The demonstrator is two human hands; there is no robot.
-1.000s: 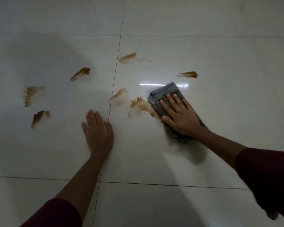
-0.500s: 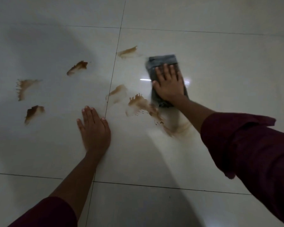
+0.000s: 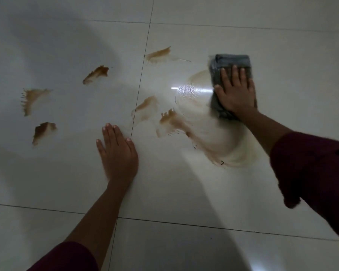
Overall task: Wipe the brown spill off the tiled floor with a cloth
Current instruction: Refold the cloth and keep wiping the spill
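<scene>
A folded grey cloth (image 3: 230, 62) lies flat on the pale tiled floor (image 3: 184, 192) at upper right. My right hand (image 3: 236, 92) presses on it with straight fingers. Left of the cloth runs a thin brown smear (image 3: 207, 139) curving down toward me. Brown spill patches are scattered to the left: one at the grout line (image 3: 159, 53), one by the smear's edge (image 3: 168, 117), one just left of that (image 3: 146, 104), and several further left (image 3: 97, 74). My left hand (image 3: 116, 153) rests flat on the floor beside the grout line, fingers straight.
Grout lines cross the floor, one running up from my left hand (image 3: 141, 85) and one across below my arms (image 3: 204, 226). A bright light glare (image 3: 190, 89) sits left of the cloth. My dark red sleeve (image 3: 313, 177) fills the right edge.
My right hand has slid the cloth away and then to the right, wiping off a small patch at upper right and leaving a wide thin brown smear behind. My left hand has stayed put.
</scene>
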